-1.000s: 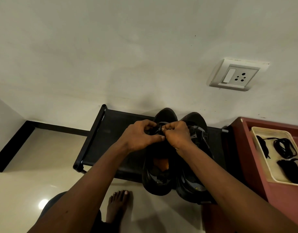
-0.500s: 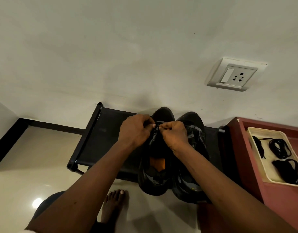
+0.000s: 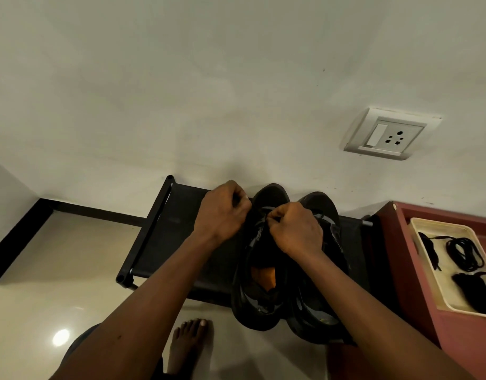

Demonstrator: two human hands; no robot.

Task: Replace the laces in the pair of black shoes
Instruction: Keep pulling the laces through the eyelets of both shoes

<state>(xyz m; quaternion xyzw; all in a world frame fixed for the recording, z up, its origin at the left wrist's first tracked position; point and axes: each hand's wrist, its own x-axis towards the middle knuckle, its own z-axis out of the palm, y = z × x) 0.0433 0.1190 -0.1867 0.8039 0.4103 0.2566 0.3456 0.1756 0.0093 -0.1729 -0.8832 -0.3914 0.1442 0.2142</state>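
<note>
Two black shoes stand side by side on a low black rack [image 3: 165, 242], toes to the wall. The left shoe [image 3: 259, 294] has an orange insole. The right shoe [image 3: 317, 314] is partly under my right forearm. My left hand [image 3: 221, 212] is curled at the left side of the left shoe's lacing, pinching what looks like a black lace. My right hand [image 3: 296, 229] pinches the lace over the shoe's tongue. The lace itself is mostly hidden by my fingers. Black spare laces [image 3: 464, 253] lie coiled in a cream tray [image 3: 428, 272] at the right.
The tray sits on a red-brown cabinet [image 3: 401, 270] right of the rack. A white wall socket [image 3: 387, 134] is above. My bare foot [image 3: 189, 344] stands on the glossy floor below the rack. A wall runs just behind the shoes.
My left hand has drawn a little to the left, away from my right hand, which stays over the tongue of the left shoe. The view has shifted slightly.
</note>
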